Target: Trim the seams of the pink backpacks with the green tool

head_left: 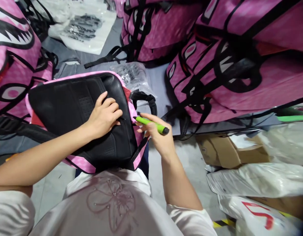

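One left hand (105,115): rested, fingers apart, on the pink-edged backpack (60,105).
Right hand (162,136): I saw it clamped on a green marker (154,125) beside the backpack.

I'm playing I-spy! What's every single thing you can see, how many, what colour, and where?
black bag: one, black back and pink edges, middle
pen: one, green and black, black bag's right edge
pink bags: several, pink, left, top and right
packet: one, clear, behind black bag
plastic: one, white, top left
table: one, grey, behind black bag
box: one, brown, lower right
sacks: at least two, white, lower right
tape: one, yellow-black, bottom right
shirt: one, pale, bottom
left hand: one, bare, on black bag
right hand: one, bare, holding pen
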Tool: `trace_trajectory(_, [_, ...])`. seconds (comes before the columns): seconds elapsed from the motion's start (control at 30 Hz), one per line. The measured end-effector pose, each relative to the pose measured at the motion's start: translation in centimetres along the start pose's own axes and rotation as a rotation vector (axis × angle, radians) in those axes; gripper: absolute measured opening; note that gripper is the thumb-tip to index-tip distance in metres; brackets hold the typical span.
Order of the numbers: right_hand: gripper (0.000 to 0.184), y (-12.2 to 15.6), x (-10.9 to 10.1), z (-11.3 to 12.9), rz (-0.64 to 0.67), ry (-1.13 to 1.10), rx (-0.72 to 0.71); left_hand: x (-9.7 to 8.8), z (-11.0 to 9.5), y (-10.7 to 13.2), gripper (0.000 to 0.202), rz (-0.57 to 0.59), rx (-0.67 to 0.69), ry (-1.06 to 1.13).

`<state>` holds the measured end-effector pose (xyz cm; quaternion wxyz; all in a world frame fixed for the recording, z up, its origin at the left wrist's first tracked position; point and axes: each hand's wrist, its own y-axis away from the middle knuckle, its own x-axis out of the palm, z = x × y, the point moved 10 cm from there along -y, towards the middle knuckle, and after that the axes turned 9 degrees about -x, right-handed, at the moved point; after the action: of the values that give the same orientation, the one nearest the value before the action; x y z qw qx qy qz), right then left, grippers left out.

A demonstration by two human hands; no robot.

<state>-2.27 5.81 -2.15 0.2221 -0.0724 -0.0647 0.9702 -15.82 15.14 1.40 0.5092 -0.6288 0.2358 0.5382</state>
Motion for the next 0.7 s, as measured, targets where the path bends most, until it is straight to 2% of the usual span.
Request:
trace_trajectory(0.07, [0.046, -0.3, 1.1, -0.2, -0.010, 0.021, -0.039, 0.1, 0.0, -0.1, 0.008, 0.012, -0.026, 0.002])
trace_trajectory(0.17, [0.030, -0.6, 1.5, -1.0, -0.137, 0.039, -0.037, 0.1, -0.4, 0.3, 0.003, -0.018, -0.006, 0.036])
trace_trajectory(0.23, [0.028, -0.6, 1.6, -1.6, -0.207, 0.055, -0.030, -0.2, -0.8, 0.9, 0.007, -0.070, 0.015, 0.046])
trace_trajectory(0.33, [0.026, -0.5, 2.1, -1.4, -0.254, 0.127, -0.105, -0.4, -0.9, 1.7, 0.013, -0.113, 0.009, 0.071])
trace_trajectory(0.7, [0.023, -0.1, 3.2, -0.3, -0.250, 0.364, -0.284, 0.0, -0.8, 1.7, 0.020, -0.099, 0.003, 0.042])
